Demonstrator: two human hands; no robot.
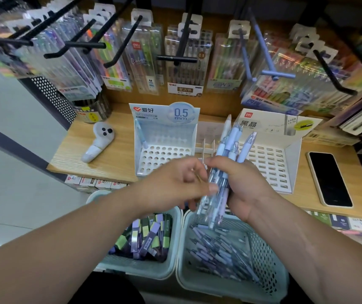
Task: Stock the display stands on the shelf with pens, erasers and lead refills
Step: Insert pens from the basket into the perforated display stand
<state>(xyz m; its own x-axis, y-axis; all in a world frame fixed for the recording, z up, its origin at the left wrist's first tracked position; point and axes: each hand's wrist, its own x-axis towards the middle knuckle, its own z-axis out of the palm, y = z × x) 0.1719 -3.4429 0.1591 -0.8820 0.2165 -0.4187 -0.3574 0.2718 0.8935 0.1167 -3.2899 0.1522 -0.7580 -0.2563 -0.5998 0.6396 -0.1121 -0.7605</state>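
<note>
Two forearms reach over baskets below the shelf's front edge: lead refills in the left basket, loose pens in the right basket. The left hand pinches a pen bundle that the right hand grips. Mid-shelf, the pen stand holds one pen in its back left corner.

This is a stationery shop. Across the top of the frame, sealed pen packs hang in rows from black hooks. Below them a wooden shelf carries branded cardboard display stands. At the bottom, plastic baskets hold loose pens and refill boxes in bulk.
</note>
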